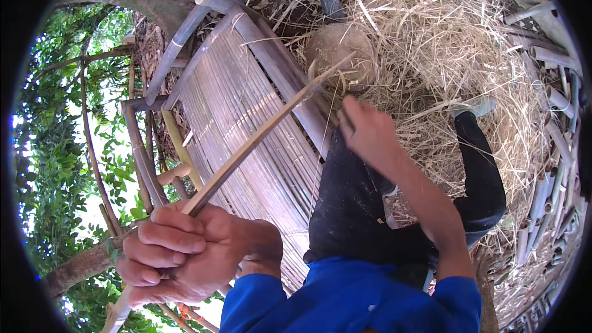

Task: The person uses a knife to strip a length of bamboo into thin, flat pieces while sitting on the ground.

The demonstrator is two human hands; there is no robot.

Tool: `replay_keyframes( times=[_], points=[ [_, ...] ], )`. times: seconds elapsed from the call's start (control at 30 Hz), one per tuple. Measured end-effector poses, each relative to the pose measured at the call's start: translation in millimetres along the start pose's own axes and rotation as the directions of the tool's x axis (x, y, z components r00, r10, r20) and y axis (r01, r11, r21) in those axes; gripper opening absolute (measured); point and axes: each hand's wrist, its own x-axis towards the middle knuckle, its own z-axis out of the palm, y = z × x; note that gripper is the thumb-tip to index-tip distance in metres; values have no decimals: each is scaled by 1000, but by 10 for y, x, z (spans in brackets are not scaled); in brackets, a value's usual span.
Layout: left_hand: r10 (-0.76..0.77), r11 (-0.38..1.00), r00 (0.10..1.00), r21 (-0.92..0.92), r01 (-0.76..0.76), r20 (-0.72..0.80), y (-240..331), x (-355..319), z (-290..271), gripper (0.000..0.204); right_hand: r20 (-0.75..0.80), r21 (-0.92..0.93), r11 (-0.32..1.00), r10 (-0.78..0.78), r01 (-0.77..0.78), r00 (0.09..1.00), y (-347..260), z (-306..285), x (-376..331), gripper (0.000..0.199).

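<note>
My left hand [179, 253] is closed in a fist round the near end of a long bamboo strip [246, 148]. The strip slants away up and to the right, its far tip above a round wooden block [339, 46]. Curled shavings stand out near that far end. Close by the strip's far part, my right hand [367, 129] is closed on a small dark tool [347, 120]. Its working end is too blurred to make out, and I cannot tell whether it touches the strip.
A bamboo slat bench [246, 117] with thick pole rails lies to the left. Straw-like bamboo shavings [425, 43] cover the ground at right, around my foot. Bamboo poles [549, 197] are stacked along the right edge. Branches and leaves [68, 129] fill the far left.
</note>
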Motion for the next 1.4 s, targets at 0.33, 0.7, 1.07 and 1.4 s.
replay_keyframes(
  times=[0.33,0.7,1.07,1.4],
  points=[
    [-29,990,994,-137,44,107,-34,98,-226,41,20,202,964,-179,172,984,-360,-213,-10,19],
    [10,996,996,-89,-1,92,-27,116,-224,34,28,233,969,-95,86,995,130,60,70,17],
    [34,995,994,-93,-24,103,-80,235,-269,30,19,43,993,108,-109,994,1035,571,282,23],
    [-44,987,991,-148,62,123,-89,358,-407,33,85,-3,900,435,-437,896,2319,1063,108,31]
  ],
)
